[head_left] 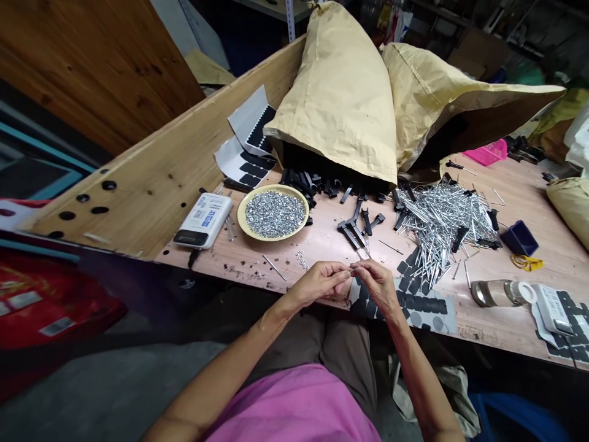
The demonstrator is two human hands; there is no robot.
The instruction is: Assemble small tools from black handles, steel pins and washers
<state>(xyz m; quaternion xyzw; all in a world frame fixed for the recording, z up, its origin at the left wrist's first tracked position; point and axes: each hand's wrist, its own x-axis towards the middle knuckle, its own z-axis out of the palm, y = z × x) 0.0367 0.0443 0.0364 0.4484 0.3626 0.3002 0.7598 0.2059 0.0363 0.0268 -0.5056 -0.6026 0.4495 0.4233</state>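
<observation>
1. Bench: the work sits over its near edge, so I'd keep both forearms low and steady there; a dropped bit could easily roll off.
2. Heap of metal rods: far right of the fingers, bright, slender and tangled, with some black pieces mixed in. Keeping the wrists clear of its loose ends seems wise.
3. Left hand and right hand: they meet at the near middle, each with thumb and finger pinched together on one tiny item. A light grip, with the tips facing squarely, should help line it up by feel.
4. Bowl: shallow, cream-rimmed, to the far left, filled with little silver rings.
5. Black parts: on the far side of the fingers, dark and stubby, lying at odd angles.
6. Small piece: between the fingertips of both hands, thin and greyish. The fingers cover most of it, so I cannot tell its full shape.
</observation>
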